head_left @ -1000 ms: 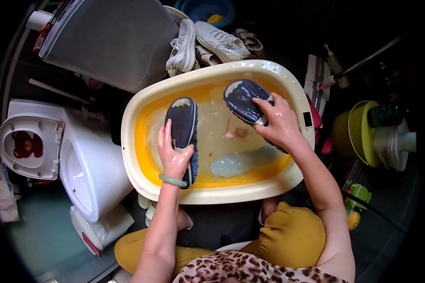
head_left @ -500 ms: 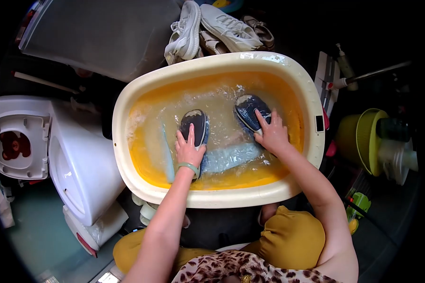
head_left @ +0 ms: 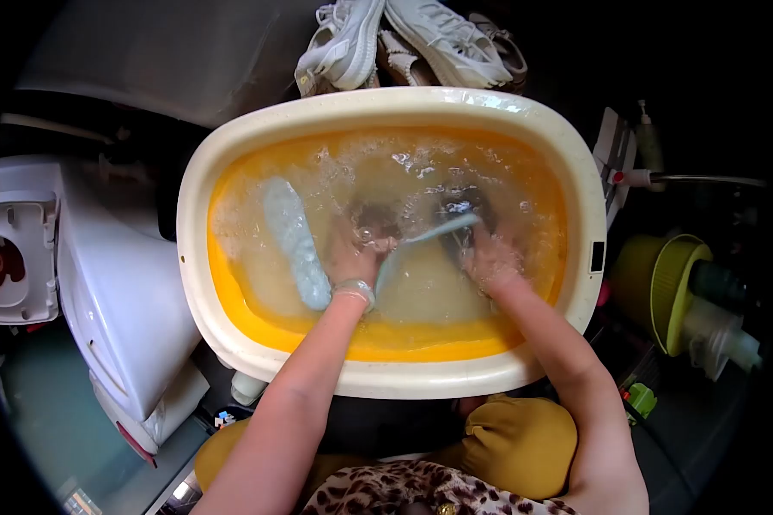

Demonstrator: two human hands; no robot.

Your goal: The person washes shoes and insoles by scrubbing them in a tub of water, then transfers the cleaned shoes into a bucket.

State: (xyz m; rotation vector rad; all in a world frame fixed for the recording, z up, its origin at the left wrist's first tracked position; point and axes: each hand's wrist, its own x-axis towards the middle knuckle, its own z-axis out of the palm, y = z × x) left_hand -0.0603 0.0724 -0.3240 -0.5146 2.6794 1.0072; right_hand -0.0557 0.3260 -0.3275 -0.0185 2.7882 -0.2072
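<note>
Both hands are in cloudy water inside a cream oval tub (head_left: pixel 262 371) with a yellow inside. My left hand (head_left: pixel 358 256), with a pale bracelet at the wrist, is closed on a dark shoe (head_left: pixel 374 215), blurred beneath the surface. My right hand (head_left: pixel 492 260) grips a second dark shoe (head_left: pixel 465 202), its fingers partly hidden by ripples. A light blue insole (head_left: pixel 296 245) floats left of my left hand. Between the hands, another light blue insole (head_left: pixel 442 230) stands tilted, one end near the right shoe.
White sneakers (head_left: pixel 455 45) and brown shoes (head_left: pixel 405 60) stand beyond the tub's far rim. A white toilet (head_left: pixel 112 283) is on the left. Green buckets (head_left: pixel 674 287) and a mop-like pole (head_left: pixel 704 178) are on the right.
Both shoes went from the surface to under the water, pushed down by my hands. The water is rougher. The left insole drifted and turned flat; the middle one tipped up.
</note>
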